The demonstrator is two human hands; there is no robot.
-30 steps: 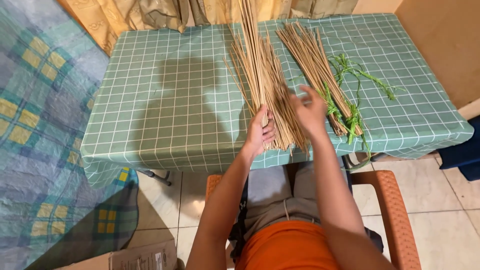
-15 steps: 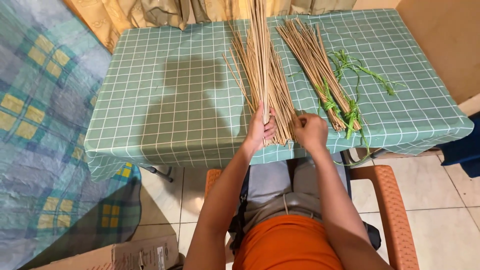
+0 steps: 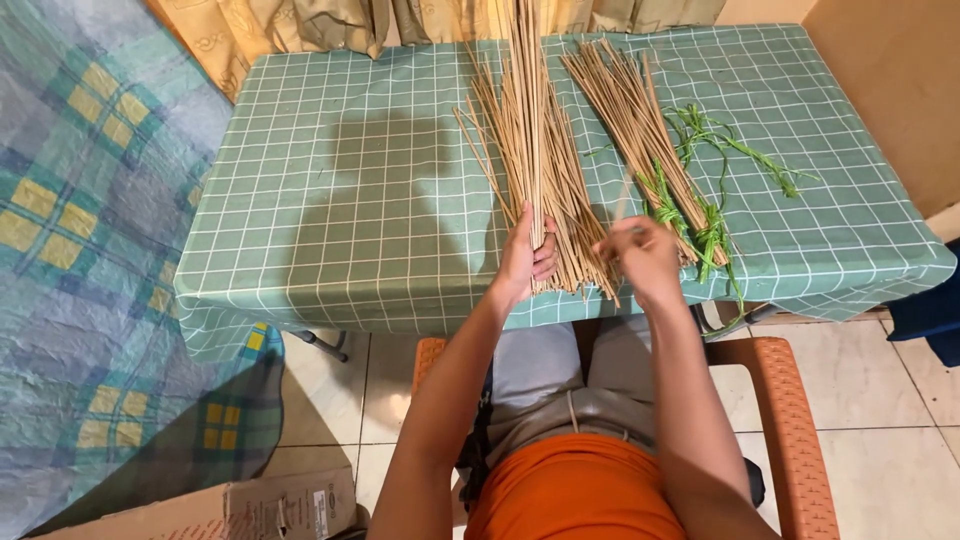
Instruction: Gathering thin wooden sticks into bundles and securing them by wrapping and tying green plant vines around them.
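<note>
Gripping stick bundle [image 3: 535,140] in left hand [image 3: 527,255]; right hand [image 3: 640,255] pinches one stick [image 3: 625,200]. Tied pile [image 3: 640,130] right of bundle; most sticks loose.

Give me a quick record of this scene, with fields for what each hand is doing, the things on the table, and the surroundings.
left hand: grips the near end of a bundle of thin tan sticks
right hand: raised beside that bundle, pinching what looks like a single stick; blurred
second stick pile: lies to the right, apart
green strips: tangled beside the second pile
table: green checked cloth
seat: orange-brown chair
floor: cardboard box
</note>
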